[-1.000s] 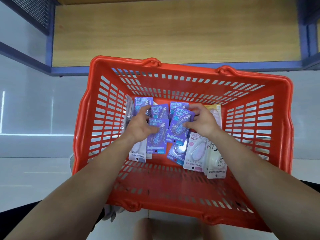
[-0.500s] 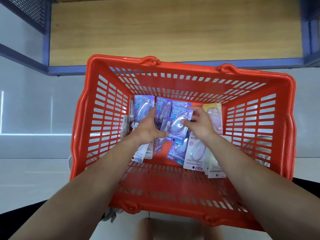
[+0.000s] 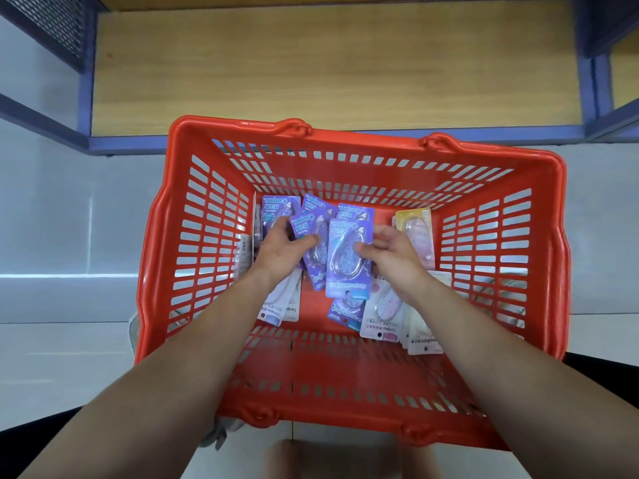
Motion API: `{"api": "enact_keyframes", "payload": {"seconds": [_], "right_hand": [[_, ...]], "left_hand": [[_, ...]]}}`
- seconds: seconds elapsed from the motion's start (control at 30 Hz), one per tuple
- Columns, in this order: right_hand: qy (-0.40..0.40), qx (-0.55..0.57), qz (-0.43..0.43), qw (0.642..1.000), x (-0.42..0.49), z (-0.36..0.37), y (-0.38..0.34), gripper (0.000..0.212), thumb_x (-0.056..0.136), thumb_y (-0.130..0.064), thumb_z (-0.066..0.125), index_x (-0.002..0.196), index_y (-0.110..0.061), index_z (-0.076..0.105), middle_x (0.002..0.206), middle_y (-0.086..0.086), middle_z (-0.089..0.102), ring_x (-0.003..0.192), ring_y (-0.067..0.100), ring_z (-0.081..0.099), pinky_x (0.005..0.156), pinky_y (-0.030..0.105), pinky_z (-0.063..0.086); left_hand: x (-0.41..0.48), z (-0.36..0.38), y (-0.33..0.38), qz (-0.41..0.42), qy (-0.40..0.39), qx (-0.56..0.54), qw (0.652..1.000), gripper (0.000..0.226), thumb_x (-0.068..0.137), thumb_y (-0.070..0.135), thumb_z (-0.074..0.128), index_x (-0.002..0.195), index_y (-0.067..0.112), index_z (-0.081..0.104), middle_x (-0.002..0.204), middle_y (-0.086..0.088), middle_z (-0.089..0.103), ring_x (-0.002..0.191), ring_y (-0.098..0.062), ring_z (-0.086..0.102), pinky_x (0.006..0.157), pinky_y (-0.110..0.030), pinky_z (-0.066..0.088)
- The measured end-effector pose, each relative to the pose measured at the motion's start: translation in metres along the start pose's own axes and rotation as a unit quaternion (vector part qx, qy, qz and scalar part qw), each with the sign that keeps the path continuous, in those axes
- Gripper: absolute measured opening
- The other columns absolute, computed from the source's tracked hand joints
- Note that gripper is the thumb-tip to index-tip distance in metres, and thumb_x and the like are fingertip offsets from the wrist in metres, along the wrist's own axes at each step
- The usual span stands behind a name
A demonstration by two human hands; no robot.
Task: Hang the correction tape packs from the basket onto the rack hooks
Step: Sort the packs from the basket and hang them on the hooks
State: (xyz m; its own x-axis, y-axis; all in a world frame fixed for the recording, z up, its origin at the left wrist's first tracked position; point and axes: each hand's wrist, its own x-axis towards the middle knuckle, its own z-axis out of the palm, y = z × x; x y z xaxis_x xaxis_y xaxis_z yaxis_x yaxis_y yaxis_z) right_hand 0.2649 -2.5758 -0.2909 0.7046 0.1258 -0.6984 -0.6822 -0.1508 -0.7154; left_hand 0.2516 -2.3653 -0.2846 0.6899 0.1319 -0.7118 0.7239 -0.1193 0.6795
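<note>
Head view, the only one I have: I look straight down into the red basket (image 3: 363, 136), where both hands work among the correction tape packs on its floor. The right hand (image 3: 394, 257) pinches the front purple pack (image 3: 347, 267) by its right edge, thumb on the clear blister and fingers curled behind the card; the pack looks raised above the others. The left hand (image 3: 280, 252) holds the tilted purple pack (image 3: 313, 250) just beside it, thumb laid across its face and fingers curled behind, and the two packs overlap along their inner edges. Both run lengthwise away from me, printed header at the far end and bottom edge toward the wrists. The end I judge must meet a hook therefore points forward, beyond the fingertips, though I cannot make out the hanging hole itself. More purple packs lie under the hands, a yellow pack (image 3: 416, 229) sits to the right, and white packs (image 3: 382, 316) lie nearer me. Beyond the basket I see a wooden shelf board (image 3: 328, 63) in a blue frame but no hooks, so I judge the lift must go up and forward. The right hand has the freer pack.
</note>
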Motion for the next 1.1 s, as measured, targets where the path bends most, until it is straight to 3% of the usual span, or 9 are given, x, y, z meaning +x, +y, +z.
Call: {"api": "enact_keyframes", "payload": {"seconds": [0.07,0.17,0.3,0.47,0.63,0.77,0.87,1.0,1.1], "right_hand": [[-0.012,0.003,0.005,1.0,-0.001,0.006,0.001,0.028,0.088,-0.017,0.078,0.115,-0.019,0.069,0.096,0.01,0.077,0.092,0.033,0.074,0.079,0.05,0.058],[-0.017,0.008,0.013,1.0,0.002,0.013,0.002,0.019,0.091,-0.016,0.077,0.104,-0.021,0.066,0.088,0.012,0.063,0.087,0.025,0.068,0.081,0.043,0.057],[-0.004,0.005,0.019,1.0,0.006,0.019,-0.001,0.017,0.09,-0.014,0.078,0.099,-0.016,0.063,0.084,0.009,0.058,0.075,0.015,0.064,0.071,0.034,0.058],[0.0,-0.022,0.0,1.0,0.01,0.025,-0.01,0.014,0.089,-0.015,0.079,0.09,-0.018,0.065,0.076,0.004,0.065,0.069,0.018,0.06,0.069,0.033,0.053],[0.152,-0.129,-0.048,0.979,0.029,0.012,-0.009,0.015,0.09,-0.022,0.077,0.101,-0.019,0.066,0.082,-0.012,0.065,0.082,0.011,0.063,0.082,0.026,0.049],[0.128,-0.237,-0.033,0.963,0.029,0.01,-0.004,0.029,0.089,-0.023,0.079,0.113,-0.014,0.065,0.073,-0.019,0.058,0.084,0.018,0.066,0.078,0.028,0.048],[0.154,-0.218,-0.002,0.964,0.033,0.019,-0.001,0.052,0.083,-0.028,0.085,0.124,-0.01,0.058,0.079,-0.008,0.062,0.089,0.02,0.065,0.081,0.029,0.047],[0.155,-0.182,0.045,0.97,0.041,0.031,-0.001,0.034,0.079,-0.029,0.087,0.077,-0.022,0.054,0.068,-0.008,0.056,0.072,0.018,0.06,0.077,0.032,0.048],[0.134,-0.159,0.061,0.976,0.042,0.036,-0.002,0.025,0.082,-0.023,0.084,0.082,-0.022,0.059,0.078,-0.006,0.062,0.082,0.018,0.063,0.086,0.035,0.053]], "left_hand": [[-0.001,0.0,-0.001,0.004,-0.015,-0.003,1.0,0.034,0.093,0.014,0.075,0.12,0.009,0.055,0.118,-0.007,0.071,0.11,-0.023,0.069,0.092,-0.034,0.055],[-0.002,-0.004,-0.002,0.011,-0.028,-0.014,0.999,0.042,0.094,0.022,0.075,0.128,0.023,0.05,0.131,-0.002,0.065,0.119,-0.019,0.064,0.099,-0.035,0.055],[-0.004,-0.005,0.002,0.015,-0.041,-0.009,0.999,0.028,0.099,0.026,0.068,0.123,0.019,0.057,0.111,0.012,0.069,0.096,-0.003,0.069,0.077,-0.012,0.054],[-0.003,-0.002,-0.003,-0.009,-0.06,0.001,0.998,0.065,0.08,0.017,0.088,0.132,0.017,0.051,0.115,0.005,0.073,0.098,-0.009,0.075,0.084,-0.027,0.059],[0.003,-0.009,-0.002,0.002,0.045,-0.02,0.999,0.053,0.078,0.012,0.088,0.12,0.017,0.057,0.099,0.007,0.075,0.077,-0.002,0.073,0.067,-0.022,0.057],[0.001,-0.015,-0.004,0.019,0.061,0.019,0.998,0.056,0.077,0.013,0.089,0.118,0.023,0.052,0.095,0.016,0.072,0.073,0.006,0.071,0.065,-0.017,0.057],[0.0,-0.01,-0.004,0.011,0.065,0.005,0.998,0.059,0.077,0.015,0.09,0.118,0.025,0.049,0.098,0.013,0.073,0.083,-0.004,0.074,0.077,-0.03,0.061],[0.004,-0.004,-0.004,-0.004,0.041,0.0,0.999,0.061,0.077,0.014,0.09,0.122,0.013,0.049,0.102,0.003,0.074,0.074,0.0,0.074,0.063,-0.02,0.059],[0.006,0.0,-0.009,-0.011,0.02,0.008,1.0,0.06,0.076,0.017,0.09,0.121,0.013,0.05,0.107,0.001,0.074,0.083,-0.007,0.074,0.069,-0.023,0.06]]}}
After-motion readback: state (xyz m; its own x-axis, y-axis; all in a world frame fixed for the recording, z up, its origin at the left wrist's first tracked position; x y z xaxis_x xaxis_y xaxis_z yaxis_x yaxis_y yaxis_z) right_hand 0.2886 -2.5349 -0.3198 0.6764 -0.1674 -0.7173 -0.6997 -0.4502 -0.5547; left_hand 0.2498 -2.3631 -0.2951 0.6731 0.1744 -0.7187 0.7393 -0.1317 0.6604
